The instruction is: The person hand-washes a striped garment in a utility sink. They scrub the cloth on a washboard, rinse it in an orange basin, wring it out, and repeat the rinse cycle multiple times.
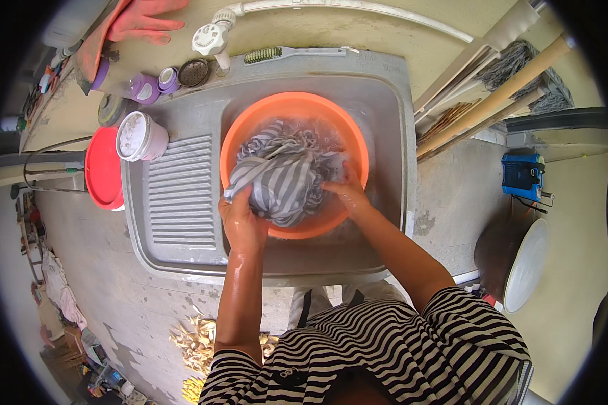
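A wet grey-and-white striped cloth (283, 185) lies bunched in an orange plastic basin (228, 147) that holds water. My left hand (242, 218) grips a fold of it at the basin's near left rim. On the other side, my right hand (348, 191) is inside the right rim with the thumb against the cloth; its fingertips are partly hidden in fabric and water. The basin stands in the bowl of a grey laundry sink (392, 212).
Left of the bowl is a ribbed washboard (182, 192) with a white tub (138, 136) at its corner. A scrub brush (294, 53), a tap (211, 39) and a drain strainer (193, 73) line the back. Long wooden handles (496, 98) lean at right; corn husks (198, 341) lie on the floor.
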A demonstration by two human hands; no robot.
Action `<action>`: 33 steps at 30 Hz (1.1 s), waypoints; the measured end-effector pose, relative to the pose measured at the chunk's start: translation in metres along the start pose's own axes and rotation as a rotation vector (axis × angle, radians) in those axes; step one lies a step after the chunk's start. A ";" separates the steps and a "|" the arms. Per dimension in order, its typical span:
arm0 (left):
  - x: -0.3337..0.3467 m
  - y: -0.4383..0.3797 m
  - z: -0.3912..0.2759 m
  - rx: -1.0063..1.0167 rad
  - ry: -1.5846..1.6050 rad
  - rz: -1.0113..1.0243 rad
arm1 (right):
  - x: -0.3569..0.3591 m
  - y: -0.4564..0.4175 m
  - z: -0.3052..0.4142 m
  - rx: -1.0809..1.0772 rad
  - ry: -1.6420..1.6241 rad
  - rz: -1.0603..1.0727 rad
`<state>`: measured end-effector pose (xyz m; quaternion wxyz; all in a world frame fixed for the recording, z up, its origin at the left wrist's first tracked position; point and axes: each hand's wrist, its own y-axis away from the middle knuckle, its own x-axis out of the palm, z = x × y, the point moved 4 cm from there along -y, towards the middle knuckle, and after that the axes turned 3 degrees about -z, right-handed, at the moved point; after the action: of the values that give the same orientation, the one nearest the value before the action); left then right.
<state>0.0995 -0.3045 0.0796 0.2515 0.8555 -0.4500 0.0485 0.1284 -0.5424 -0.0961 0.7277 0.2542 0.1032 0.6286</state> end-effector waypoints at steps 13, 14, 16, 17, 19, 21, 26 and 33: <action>-0.021 0.025 -0.124 0.120 0.645 0.377 | 0.104 0.026 0.073 0.484 -0.768 0.134; -0.024 0.018 -0.122 0.088 0.714 0.480 | 0.098 0.025 0.079 0.472 -0.798 0.169; -0.066 -0.011 -0.097 0.108 0.658 0.246 | 0.083 0.013 0.090 0.389 -0.817 0.272; -0.086 -0.024 -0.078 0.109 0.632 0.124 | 0.069 -0.004 0.083 0.323 -0.815 0.331; -0.108 -0.044 -0.044 0.089 0.573 0.099 | 0.059 -0.018 0.090 0.223 -0.775 0.373; -0.123 -0.052 -0.020 0.021 0.578 0.018 | 0.061 -0.015 0.113 0.154 -0.702 0.336; -0.170 -0.064 0.030 0.063 0.115 -0.222 | 0.030 -0.034 0.106 0.114 -0.403 0.137; -0.099 -0.069 0.054 -0.273 0.429 -0.175 | 0.040 -0.024 0.135 -0.630 0.740 0.208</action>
<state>0.0880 -0.2243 -0.0245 0.4573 0.8195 -0.3131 0.1456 0.2201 -0.5380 0.0136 0.6174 -0.2093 0.1336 0.7465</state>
